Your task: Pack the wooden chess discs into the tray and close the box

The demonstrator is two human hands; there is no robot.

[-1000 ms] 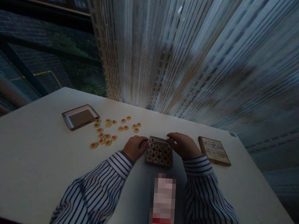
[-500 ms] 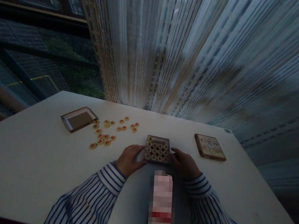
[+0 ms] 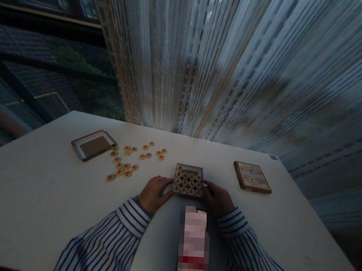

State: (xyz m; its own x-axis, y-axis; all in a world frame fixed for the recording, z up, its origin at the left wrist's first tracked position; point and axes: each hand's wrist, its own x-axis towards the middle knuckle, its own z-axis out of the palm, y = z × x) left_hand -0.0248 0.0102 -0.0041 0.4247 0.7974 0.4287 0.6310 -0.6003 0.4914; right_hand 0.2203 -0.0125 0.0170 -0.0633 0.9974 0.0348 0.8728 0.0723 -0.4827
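A shallow open box (image 3: pixel 194 171) of Chinese chess pieces lies in front of me on the white table. Dark-lettered round pieces (image 3: pixel 184 182) fill its three near rows, and a single piece (image 3: pixel 180 168) sits in the far left corner. My left hand (image 3: pixel 154 194) holds the box's left side, thumb at the near corner and fingers farther up. On the opposite side, my right hand (image 3: pixel 218 197) has its fingers against the right edge; its thumb is hard to make out. Loose pieces (image 3: pixel 126 166), mostly red-lettered, are scattered on the table beyond my left hand.
An open box lid or tray (image 3: pixel 94 146) lies at the far left, with pieces at its right corner. To the right is a closed flat box (image 3: pixel 253 177) with a printed top. A phone-like object (image 3: pixel 194 237), its screen blurred, is between my forearms. Curtains (image 3: pixel 184 63) hang behind the table (image 3: pixel 45 177).
My right hand has moved left and now meets the box's right edge. My left hand stays at the left side. The whole view has shifted slightly.
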